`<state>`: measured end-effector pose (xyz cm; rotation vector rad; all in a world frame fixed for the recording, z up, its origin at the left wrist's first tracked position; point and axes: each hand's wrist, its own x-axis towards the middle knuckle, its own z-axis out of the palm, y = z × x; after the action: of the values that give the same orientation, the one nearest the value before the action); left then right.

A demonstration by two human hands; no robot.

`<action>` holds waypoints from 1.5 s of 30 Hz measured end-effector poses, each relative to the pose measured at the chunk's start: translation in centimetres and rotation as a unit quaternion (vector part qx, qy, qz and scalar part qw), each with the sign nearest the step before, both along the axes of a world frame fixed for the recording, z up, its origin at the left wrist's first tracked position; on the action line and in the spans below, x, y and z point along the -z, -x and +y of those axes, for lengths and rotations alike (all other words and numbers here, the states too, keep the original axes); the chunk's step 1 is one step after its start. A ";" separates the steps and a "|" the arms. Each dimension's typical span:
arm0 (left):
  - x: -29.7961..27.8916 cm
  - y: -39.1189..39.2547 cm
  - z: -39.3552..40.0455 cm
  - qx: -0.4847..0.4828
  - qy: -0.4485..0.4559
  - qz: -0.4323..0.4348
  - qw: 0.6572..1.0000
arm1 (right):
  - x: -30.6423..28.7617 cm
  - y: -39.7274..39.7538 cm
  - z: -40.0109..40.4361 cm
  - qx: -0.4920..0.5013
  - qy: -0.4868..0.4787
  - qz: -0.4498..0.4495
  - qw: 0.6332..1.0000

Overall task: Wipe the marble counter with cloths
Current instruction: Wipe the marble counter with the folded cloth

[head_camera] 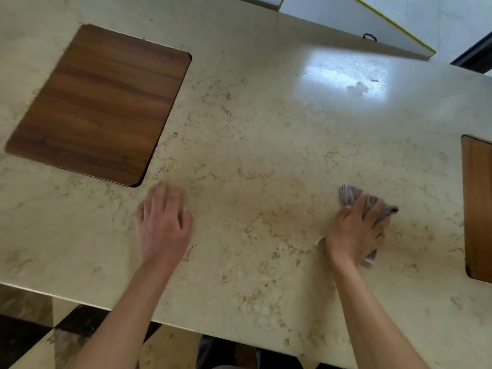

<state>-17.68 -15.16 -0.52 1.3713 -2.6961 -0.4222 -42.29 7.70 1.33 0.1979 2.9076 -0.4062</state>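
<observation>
A cream marble counter (255,145) with brown veins fills the view. My right hand (355,230) presses down on a crumpled grey cloth (348,194) at the right of the counter; the cloth sticks out past my fingers and below my palm. My left hand (163,222) rests flat on the bare marble at centre left, fingers together, with nothing visible under it. The picture is a little blurred around both hands.
A dark wooden panel (98,102) is set into the counter at the upper left. Another wooden panel (478,209) shows at the right edge. The counter's near edge (80,302) runs along the bottom, with dark tiled floor below. A bright glare patch (346,75) lies at the upper right.
</observation>
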 end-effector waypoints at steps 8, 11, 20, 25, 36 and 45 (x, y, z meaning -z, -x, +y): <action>0.2 -3.3 -3.0 -0.016 0.012 -0.013 1.000 | 1.9 -11.2 -10.7 -0.433 0.053 0.059 0.898; 0.5 -3.7 -3.2 -0.013 0.019 -0.017 1.000 | 2.2 -14.5 -5.4 -0.565 0.059 0.094 0.817; 0.8 -3.3 -3.3 -0.023 0.034 -0.016 0.999 | 1.0 -2.0 -8.9 -0.190 -0.021 0.025 0.981; 1.0 -3.6 -3.6 -0.005 0.037 -0.012 0.999 | 2.0 -14.9 -10.9 -0.566 0.047 0.068 0.820; 0.6 -13.0 -4.5 -0.040 0.000 -0.118 0.992 | 1.0 -1.7 -9.1 -0.311 -0.064 0.034 0.947; 1.2 -13.3 -4.8 -0.039 0.001 -0.124 0.992 | 2.6 -21.6 -11.7 -0.760 0.065 0.031 0.646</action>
<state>-4.41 -19.98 -1.72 1.6208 -2.8192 -0.2585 -20.66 -3.98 -1.30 -2.0607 1.9635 -0.2293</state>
